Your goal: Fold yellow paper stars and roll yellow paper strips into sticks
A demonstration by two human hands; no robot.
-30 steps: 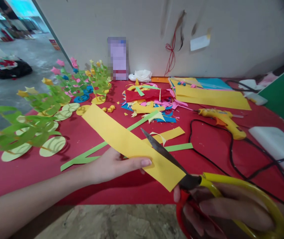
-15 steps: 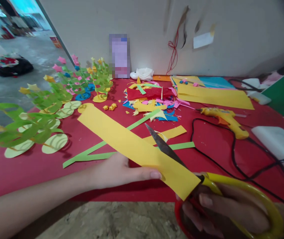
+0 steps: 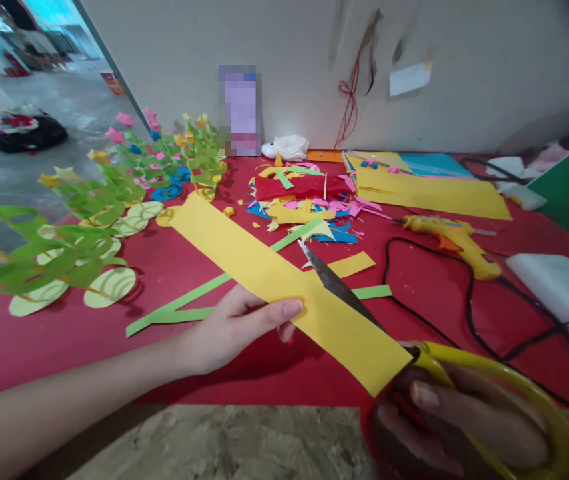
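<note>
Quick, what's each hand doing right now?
Left hand: closed on the yellow strip, thumb on top.
Right hand: holding the scissors.

Strip (image 3: pixel 244 253), centre: plain yellow is shown.
Scissors (image 3: pixel 349 293), lower right: dark grey is seen at the blade, yellow and red at the handles.
Tabletop (image 3: pixel 284 392): coloured plain red.
Thin strips (image 3: pixel 184 316), centre: coloured light green.
Plants (image 3: pixel 89 193), left: green is topped with pink, yellow and blue.
Scraps (image 3: pixel 299 215), above centre: red, yellow, pink, blue and green are mixed.
Glue gun (image 3: pixel 457 243), right: yellow is paired with an orange trigger.
Floor (image 3: pixel 214 443), lower edge: mottled in grey and brown.
</note>
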